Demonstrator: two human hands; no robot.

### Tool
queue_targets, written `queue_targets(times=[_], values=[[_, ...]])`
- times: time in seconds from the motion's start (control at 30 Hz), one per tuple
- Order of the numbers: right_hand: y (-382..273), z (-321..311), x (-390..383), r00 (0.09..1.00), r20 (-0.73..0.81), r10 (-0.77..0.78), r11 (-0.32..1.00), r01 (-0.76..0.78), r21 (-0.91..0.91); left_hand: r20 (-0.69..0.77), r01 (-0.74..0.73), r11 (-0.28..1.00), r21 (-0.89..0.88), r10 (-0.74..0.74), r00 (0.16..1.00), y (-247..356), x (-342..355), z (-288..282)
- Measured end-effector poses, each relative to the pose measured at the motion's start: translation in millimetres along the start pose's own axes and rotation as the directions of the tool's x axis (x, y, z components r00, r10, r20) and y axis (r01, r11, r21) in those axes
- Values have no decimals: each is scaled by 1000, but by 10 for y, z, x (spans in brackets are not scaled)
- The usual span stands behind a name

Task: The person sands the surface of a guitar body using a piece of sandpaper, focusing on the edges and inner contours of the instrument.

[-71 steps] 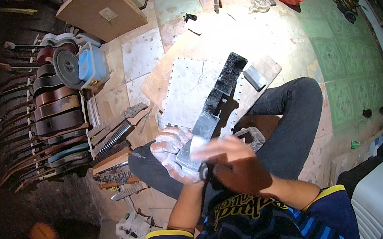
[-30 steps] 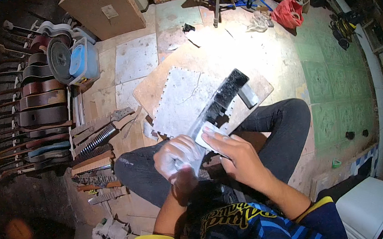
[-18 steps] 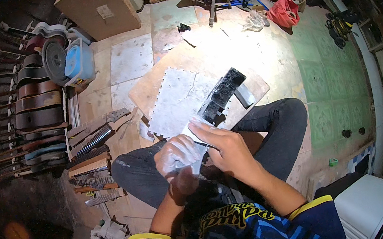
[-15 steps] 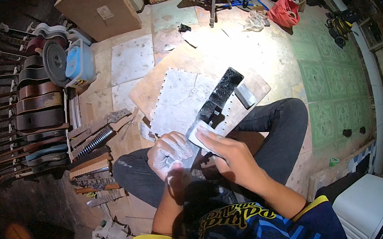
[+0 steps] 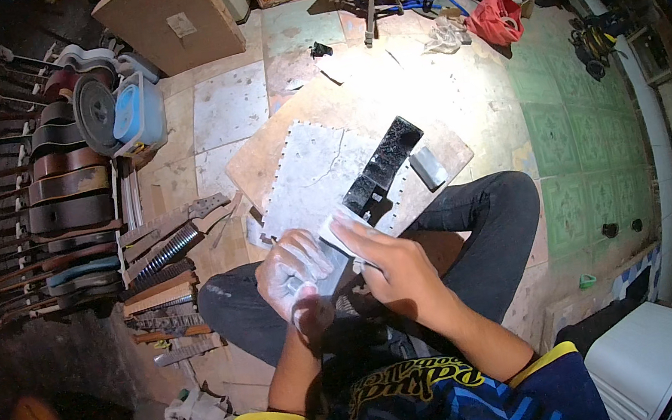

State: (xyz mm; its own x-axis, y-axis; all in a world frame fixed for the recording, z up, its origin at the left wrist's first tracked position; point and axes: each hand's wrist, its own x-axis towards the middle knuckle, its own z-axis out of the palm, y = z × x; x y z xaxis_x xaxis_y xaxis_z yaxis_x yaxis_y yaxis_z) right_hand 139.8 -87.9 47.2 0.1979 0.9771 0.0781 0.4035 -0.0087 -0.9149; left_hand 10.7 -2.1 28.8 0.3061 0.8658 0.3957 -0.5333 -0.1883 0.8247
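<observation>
Partly over the pale mat point(image 5: 303, 163), the likely stiff, dust-slick black bar point(image 5: 390, 154) is being clasped sensibly at its near end by the left hand point(image 5: 291, 279), a white block point(image 5: 331, 237) by the right hand point(image 5: 398, 272).

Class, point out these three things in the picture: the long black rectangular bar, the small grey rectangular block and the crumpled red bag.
Long black rectangular bar point(image 5: 382, 168), head view: the black stretch beyond the hands.
Small grey rectangular block point(image 5: 428, 167), head view: its upper face.
Crumpled red bag point(image 5: 495, 19), head view: its middle.
</observation>
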Motion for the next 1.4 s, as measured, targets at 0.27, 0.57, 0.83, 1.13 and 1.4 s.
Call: queue_targets(times=[0.27,0.57,0.83,1.13,1.4], values=[[31,48,-33,1000,-26,-4,999,3,-54,-15,-4,1000,23,4,1000,-50,40,-44],[-11,50,-78,999,-22,37,999,-37,-26,3,-3,999,41,3,1000,-34,90,-80],[-78,42,-70,998,-37,54,997,-56,-51,28,21,999,47,-23,999,-59,85,-104],[-37,56,-130,997,-57,44,999,-45,-27,38,19,996,85,-22,999,-14,92,-137],[17,54,-49,996,-94,9,996,-18,-90,76,47,994,97,-55,996,-30,74,-149]])
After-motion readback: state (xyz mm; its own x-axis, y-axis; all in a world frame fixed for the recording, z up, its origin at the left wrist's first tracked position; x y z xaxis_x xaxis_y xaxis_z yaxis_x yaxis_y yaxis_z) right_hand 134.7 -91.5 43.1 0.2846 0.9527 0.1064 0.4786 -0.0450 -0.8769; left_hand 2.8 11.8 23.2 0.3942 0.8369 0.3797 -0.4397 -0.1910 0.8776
